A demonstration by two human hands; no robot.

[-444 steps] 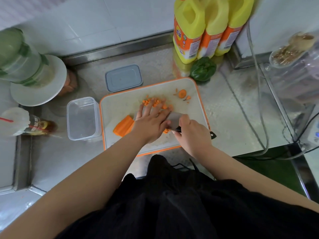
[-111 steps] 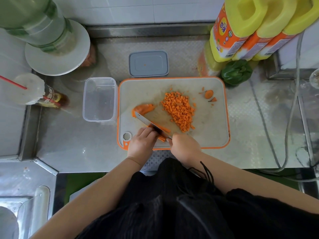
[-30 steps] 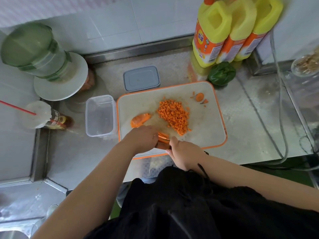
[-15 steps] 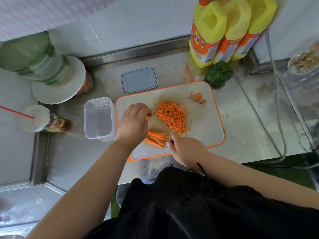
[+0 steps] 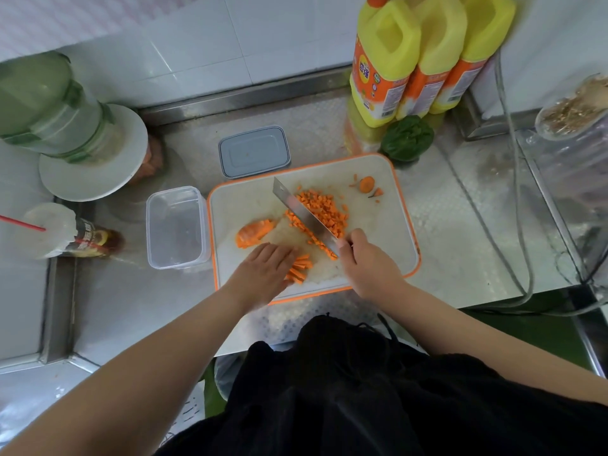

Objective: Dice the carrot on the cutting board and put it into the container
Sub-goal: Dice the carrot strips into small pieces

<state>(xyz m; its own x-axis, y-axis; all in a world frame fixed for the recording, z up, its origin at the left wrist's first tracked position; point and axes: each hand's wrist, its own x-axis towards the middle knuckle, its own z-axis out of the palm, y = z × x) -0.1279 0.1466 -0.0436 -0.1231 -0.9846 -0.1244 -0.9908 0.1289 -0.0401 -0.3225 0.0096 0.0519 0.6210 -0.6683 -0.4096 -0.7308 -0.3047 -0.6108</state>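
A white cutting board [image 5: 388, 232] with an orange rim holds a pile of diced carrot [image 5: 324, 210], a carrot chunk [image 5: 253, 232] at its left and a bundle of carrot sticks [image 5: 300, 267] near its front. My left hand [image 5: 265, 274] lies flat on the sticks, covering their left ends. My right hand [image 5: 367, 264] grips a cleaver [image 5: 301, 213] whose blade slants up and left across the diced pile. The clear container [image 5: 176, 227] stands empty just left of the board.
A grey lid [image 5: 254, 151] lies behind the board. Three yellow bottles [image 5: 418, 57] and a green pepper [image 5: 408, 138] stand at the back right. A green jug on a white plate [image 5: 65, 126] and a drink cup [image 5: 59, 230] are at the left. Cables [image 5: 513, 209] run along the right.
My left hand came back from the carrot chunk and now rests on the sticks. My right hand has raised the cleaver, its blade now over the diced pile.
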